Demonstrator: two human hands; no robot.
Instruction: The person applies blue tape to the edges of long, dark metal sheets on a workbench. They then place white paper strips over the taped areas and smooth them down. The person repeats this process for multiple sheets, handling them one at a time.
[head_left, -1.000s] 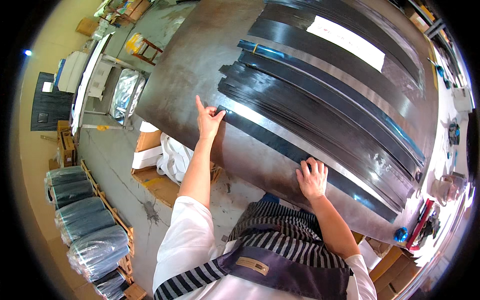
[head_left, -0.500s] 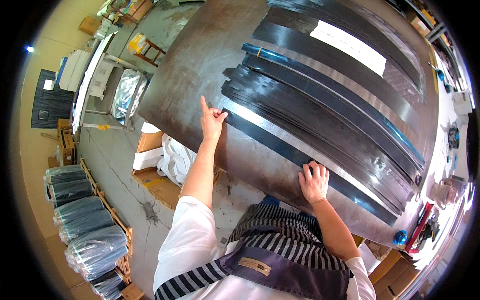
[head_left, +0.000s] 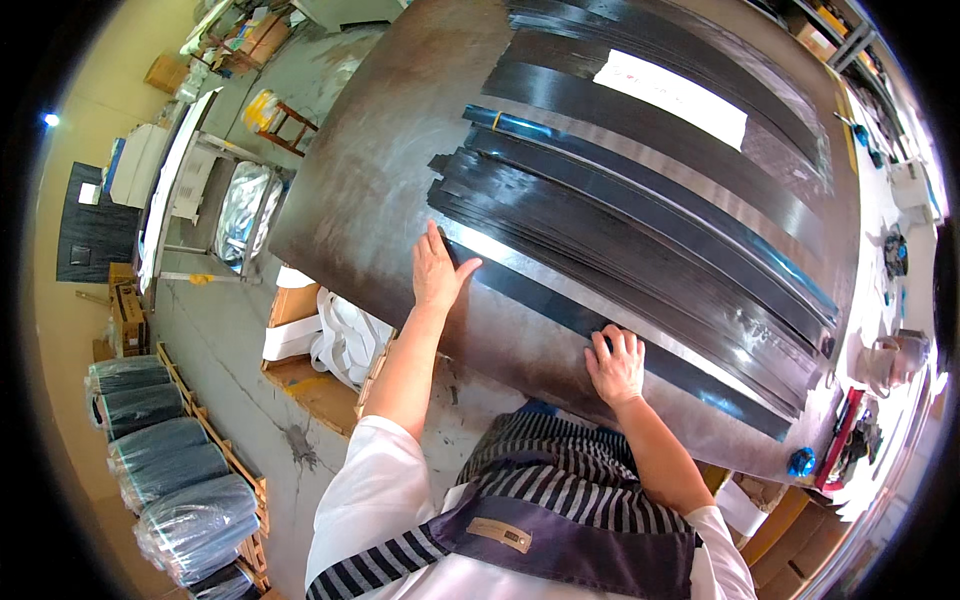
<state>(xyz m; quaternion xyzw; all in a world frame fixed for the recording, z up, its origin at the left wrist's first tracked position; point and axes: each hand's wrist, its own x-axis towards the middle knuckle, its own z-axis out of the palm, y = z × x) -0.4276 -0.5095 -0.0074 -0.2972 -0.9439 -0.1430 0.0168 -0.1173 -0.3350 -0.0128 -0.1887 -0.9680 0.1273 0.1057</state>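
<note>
Black strip point(head_left: 540, 296) lies beside stacked strips point(head_left: 600, 250), left fingers point(head_left: 432, 252) and thumb apart, right fingers point(head_left: 619, 343) bent on it, grip unclear.

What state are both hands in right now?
Left hand: open, thumb spread, by the dark strip's left end.
Right hand: fingers bent on that strip; whether gripping cannot be told.

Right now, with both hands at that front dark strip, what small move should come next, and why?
Perhaps close the left hand on the left end of the dark strip: its fingers are spread there, thumb held out, while the right hand has its fingers farther along, seemingly placed to steady it.
</note>
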